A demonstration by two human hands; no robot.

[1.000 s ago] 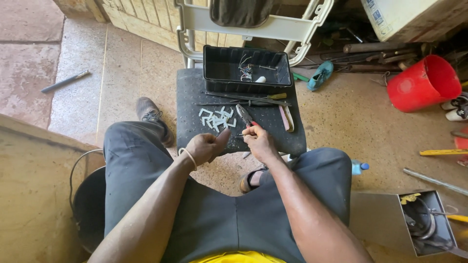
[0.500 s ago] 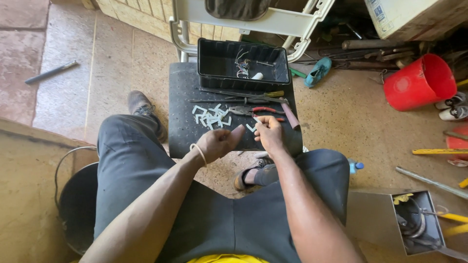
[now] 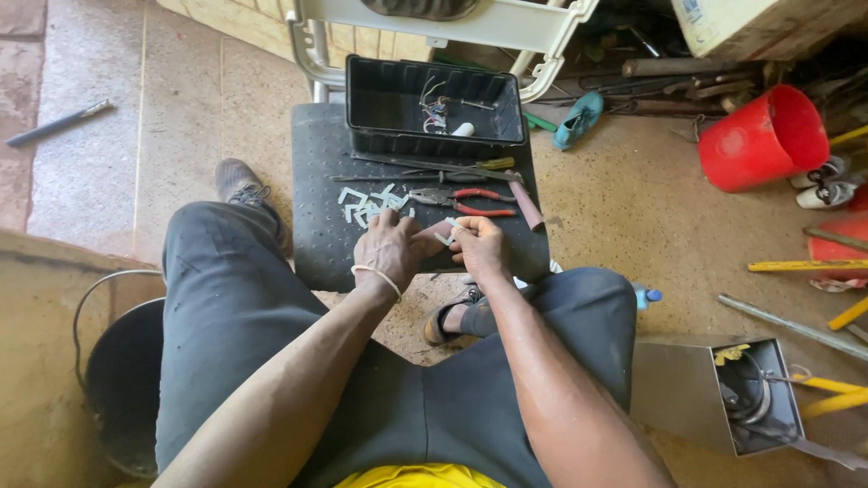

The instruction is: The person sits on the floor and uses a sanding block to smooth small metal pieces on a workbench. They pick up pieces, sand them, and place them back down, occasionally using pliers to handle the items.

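I sit over a low black stool (image 3: pixel 325 244) with a studded top. My left hand (image 3: pixel 391 246) and my right hand (image 3: pixel 477 246) meet at its near edge, fingers pinched together on a small white clip (image 3: pixel 445 238). Several more white clips (image 3: pixel 371 204) lie scattered just beyond my left hand. Red-handled pliers (image 3: pixel 457 199) lie beyond my right hand, with a brown-handled tool (image 3: pixel 526 204) beside them and long screwdrivers (image 3: pixel 425 164) further back. A black tray (image 3: pixel 434 107) with wires and a white piece stands at the stool's far edge.
A red bucket (image 3: pixel 761 137) stands at the right, with yellow-handled tools (image 3: pixel 796 266) on the floor near it. A metal box (image 3: pixel 719 395) with parts sits at lower right. A black bucket (image 3: pixel 122 380) stands at my left. A white chair frame (image 3: pixel 452 23) rises behind the tray.
My hands have come closer together at the stool's near edge, the left one closing in on the clip my right fingers hold. The camera has shifted slightly.
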